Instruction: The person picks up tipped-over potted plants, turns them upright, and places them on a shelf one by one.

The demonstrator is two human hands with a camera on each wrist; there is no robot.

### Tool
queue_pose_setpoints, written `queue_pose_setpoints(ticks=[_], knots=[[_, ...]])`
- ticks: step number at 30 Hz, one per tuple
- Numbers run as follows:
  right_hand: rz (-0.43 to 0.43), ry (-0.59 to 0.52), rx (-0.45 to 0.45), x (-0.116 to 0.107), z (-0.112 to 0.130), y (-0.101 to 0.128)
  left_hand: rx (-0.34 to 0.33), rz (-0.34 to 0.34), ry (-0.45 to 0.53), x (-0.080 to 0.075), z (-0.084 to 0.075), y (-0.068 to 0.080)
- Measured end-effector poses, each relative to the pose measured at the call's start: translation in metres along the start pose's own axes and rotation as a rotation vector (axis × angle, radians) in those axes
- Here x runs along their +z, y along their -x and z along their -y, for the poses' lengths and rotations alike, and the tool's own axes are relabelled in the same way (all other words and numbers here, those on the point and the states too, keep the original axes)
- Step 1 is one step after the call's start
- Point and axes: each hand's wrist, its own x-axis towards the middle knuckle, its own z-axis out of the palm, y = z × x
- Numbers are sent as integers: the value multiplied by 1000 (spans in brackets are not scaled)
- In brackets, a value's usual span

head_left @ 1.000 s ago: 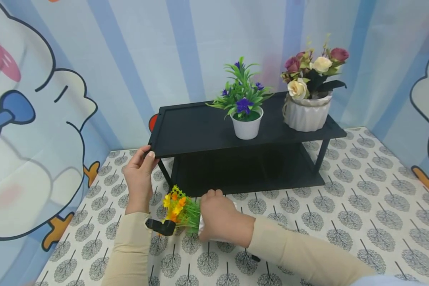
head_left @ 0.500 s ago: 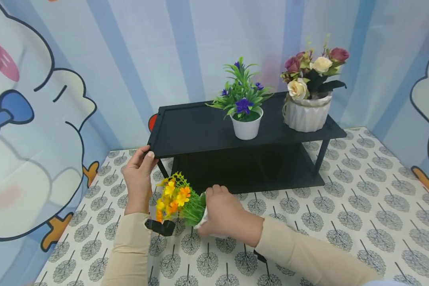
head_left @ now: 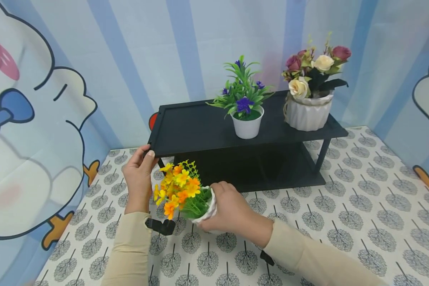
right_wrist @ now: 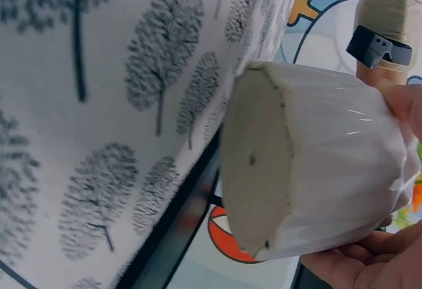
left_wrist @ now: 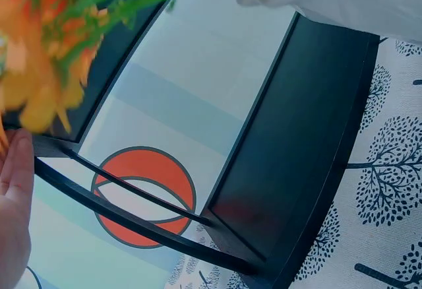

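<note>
While our right hand (head_left: pixel 232 210) curls its fingers (right_wrist: pixel 356 272) round the small white pot (right_wrist: pixel 310 163) of yellow and orange flowers (head_left: pixel 178 186), the pot now rides clear of the tree-print tablecloth (head_left: pixel 343 222), higher and more upright than a second ago. Our left hand (head_left: pixel 139 174) still pinches the black shelf (head_left: pixel 200 129) at its front left corner. We judge the lift under way, the pot just below the shelf's top board.

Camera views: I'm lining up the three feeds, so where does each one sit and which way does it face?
Head: from above, facing forward and down at the black shelf; both sleeves show, left hand on the shelf corner, right hand holding the yellow-flower pot.
Left wrist: low, looking up under the shelf; a palm edge shows.
Right wrist: facing the pot's base; fingertips show.
Shared: both wrist views catch the shelf and the pot.
</note>
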Motion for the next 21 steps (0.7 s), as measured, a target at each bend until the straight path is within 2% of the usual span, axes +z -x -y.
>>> queue_pose_setpoints(ticks=[6, 10, 21], knots=[[-52, -151, 32, 4, -6, 5, -7, -6, 8, 0, 1, -1], [-63, -208, 47, 7, -10, 8, -10, -9, 11, 0, 1, -2], [-60, -232, 74, 14, -15, 14, -16, -14, -5, 0, 0, 0]])
